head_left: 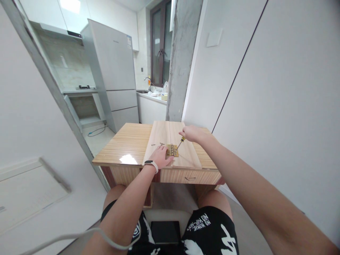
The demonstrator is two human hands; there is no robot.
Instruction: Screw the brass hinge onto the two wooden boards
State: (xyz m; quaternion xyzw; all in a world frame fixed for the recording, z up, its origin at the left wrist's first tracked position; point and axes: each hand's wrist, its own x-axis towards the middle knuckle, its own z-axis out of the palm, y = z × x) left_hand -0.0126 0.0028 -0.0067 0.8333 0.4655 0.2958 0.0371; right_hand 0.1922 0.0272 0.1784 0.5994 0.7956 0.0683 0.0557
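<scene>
A brass hinge [172, 150] lies across the seam between two pale wooden boards [162, 132] on the desk. My left hand [160, 157] rests with its fingers spread on the left board and the hinge's left edge. Closed round the handle of a yellow and black screwdriver [182, 140], my right hand [191, 133] is above the right board. The screwdriver slants down, its tip at the right leaf of the hinge. A few screws [162, 143] lie on the left board, just beyond my left hand.
The boards lie on a striped wooden desk [127, 140] with a drawer [190, 176] at its front. A black flat object [165, 232] is between my legs. A pale cable [90, 230] crosses my left forearm. Behind the desk are a fridge [114, 60] and a sink counter [151, 108].
</scene>
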